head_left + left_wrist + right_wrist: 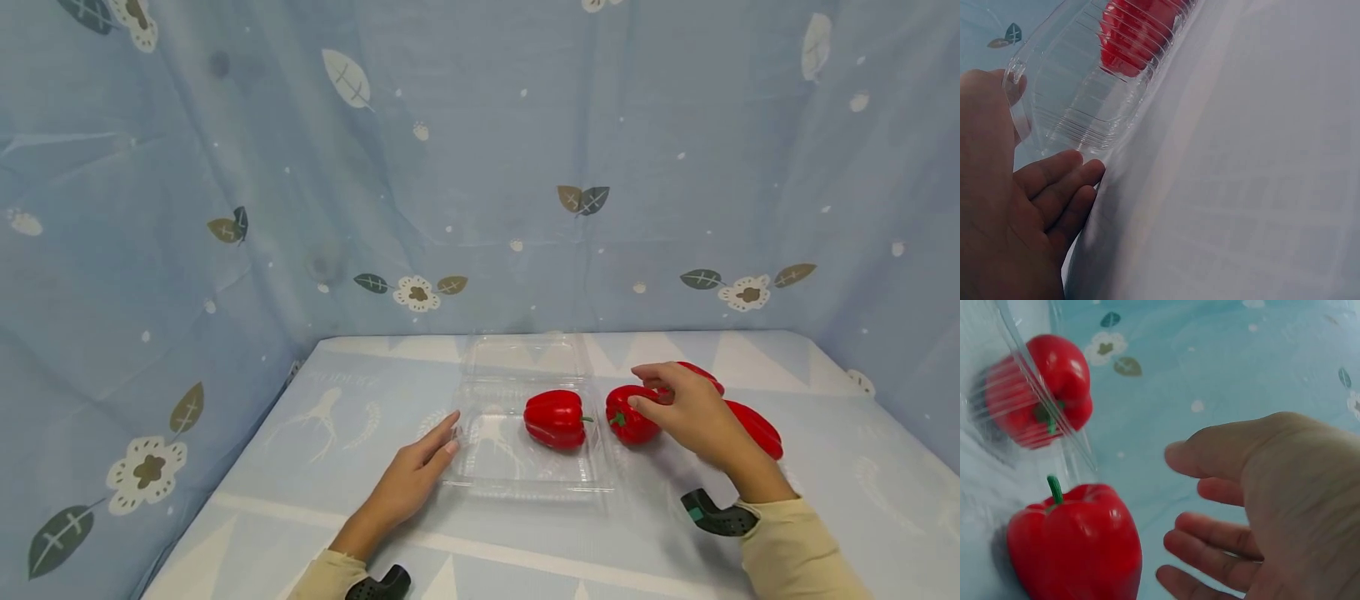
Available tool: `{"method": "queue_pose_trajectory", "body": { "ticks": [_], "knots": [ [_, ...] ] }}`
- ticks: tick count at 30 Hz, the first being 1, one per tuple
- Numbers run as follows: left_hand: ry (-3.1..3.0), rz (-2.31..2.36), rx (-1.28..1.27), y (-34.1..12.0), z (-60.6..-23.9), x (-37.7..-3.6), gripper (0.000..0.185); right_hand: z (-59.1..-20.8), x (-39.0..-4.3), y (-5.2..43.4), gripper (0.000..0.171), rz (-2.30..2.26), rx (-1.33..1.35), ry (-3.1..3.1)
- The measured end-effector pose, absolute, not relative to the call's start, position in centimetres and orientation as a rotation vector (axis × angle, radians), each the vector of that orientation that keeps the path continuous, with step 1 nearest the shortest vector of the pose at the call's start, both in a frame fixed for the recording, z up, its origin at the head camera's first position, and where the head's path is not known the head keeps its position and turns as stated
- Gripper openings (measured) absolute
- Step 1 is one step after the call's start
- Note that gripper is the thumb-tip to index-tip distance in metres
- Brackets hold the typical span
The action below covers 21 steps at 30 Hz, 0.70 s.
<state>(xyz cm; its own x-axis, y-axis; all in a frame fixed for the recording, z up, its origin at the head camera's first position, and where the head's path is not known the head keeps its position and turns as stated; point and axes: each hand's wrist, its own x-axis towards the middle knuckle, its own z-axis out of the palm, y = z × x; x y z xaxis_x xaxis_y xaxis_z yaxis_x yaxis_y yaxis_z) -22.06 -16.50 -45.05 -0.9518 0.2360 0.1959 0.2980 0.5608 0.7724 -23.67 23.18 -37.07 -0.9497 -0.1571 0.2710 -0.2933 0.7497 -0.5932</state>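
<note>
A hinged clear plastic container [480, 482] lies opened out on the table, its lid folded back on the far side. Inside its base, toward the right, one red bell pepper [553, 419] rests on its side, green stem facing right. My left hand [415, 475] is at the container's left edge with fingers extended; in the left wrist view its fingertips are right at the ribbed plastic wall. Just right of the container sits another red bell pepper [1075, 544]. My right hand [693, 417] is over that pepper, fingers spread and nothing between them.
More red bell peppers, one at the back [701, 377] and one to the right [756, 429], lie beyond my right hand, partly hidden by it. A patterned blue cloth [480, 167] hangs behind the table and at its sides.
</note>
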Motion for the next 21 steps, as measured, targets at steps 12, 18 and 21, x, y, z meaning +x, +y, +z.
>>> {"method": "queue_pose_trajectory", "body": {
  "ticks": [12, 18, 21],
  "knots": [
    [-2.698, -1.381, -0.515, -16.3, -44.7, -22.3, 0.047, -37.8, -24.0, 24.6, 0.062, 0.880, 0.273, -2.885],
    [-2.701, -1.386, -0.522, -16.4, -44.8, -22.0, 0.047, -38.5, -24.3, 24.2, 0.072, 0.734, 0.269, -2.931],
    [-2.705, -1.394, -0.507, -16.5, -44.8, -21.9, 0.045, -38.7, -24.4, 24.0, 0.074, 0.709, 0.263, -2.945]
  ]
}}
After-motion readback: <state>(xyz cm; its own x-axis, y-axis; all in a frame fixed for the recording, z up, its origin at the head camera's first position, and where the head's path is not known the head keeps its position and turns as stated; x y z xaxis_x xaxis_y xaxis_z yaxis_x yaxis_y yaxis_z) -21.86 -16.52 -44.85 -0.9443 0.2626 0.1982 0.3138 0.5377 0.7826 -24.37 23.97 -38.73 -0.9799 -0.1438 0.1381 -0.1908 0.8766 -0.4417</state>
